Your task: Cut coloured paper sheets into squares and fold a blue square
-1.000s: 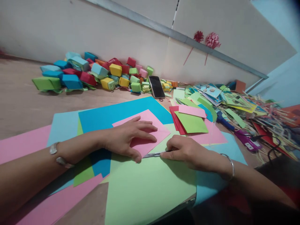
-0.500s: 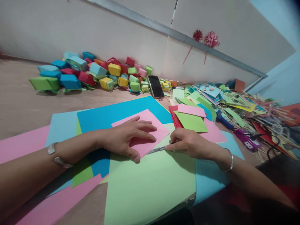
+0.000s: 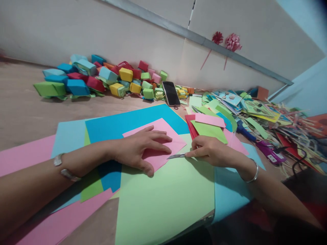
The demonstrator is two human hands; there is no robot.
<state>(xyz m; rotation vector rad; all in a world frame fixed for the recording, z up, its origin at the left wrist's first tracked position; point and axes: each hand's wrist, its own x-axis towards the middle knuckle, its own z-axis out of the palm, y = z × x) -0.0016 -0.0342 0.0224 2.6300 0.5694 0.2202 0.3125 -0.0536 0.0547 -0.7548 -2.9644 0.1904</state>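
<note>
My left hand (image 3: 143, 148) lies flat with fingers spread on a folded pink paper (image 3: 176, 143), holding it down. The pink paper rests partly on a blue sheet (image 3: 138, 115) and partly on a large light green sheet (image 3: 166, 197). My right hand (image 3: 208, 149) is closed around a craft knife (image 3: 176, 156), whose handle is mostly hidden in the fingers. The knife's thin metal blade points left, its tip at the lower right edge of the pink paper. Just beyond my right hand lie a green folded paper (image 3: 209, 132) and red paper (image 3: 190, 124).
Many coloured paper boxes (image 3: 79, 87) are piled against the wall at the back left. A phone (image 3: 171, 93) leans beside them. To the right are paper scraps, sticks, a blue-handled tool (image 3: 245, 131) and a purple power strip (image 3: 270, 151). The table edge is near the front.
My right hand and the knife have moved slightly away from me, so the blade tip sits farther up the pink paper's edge. My left hand stays on the paper.
</note>
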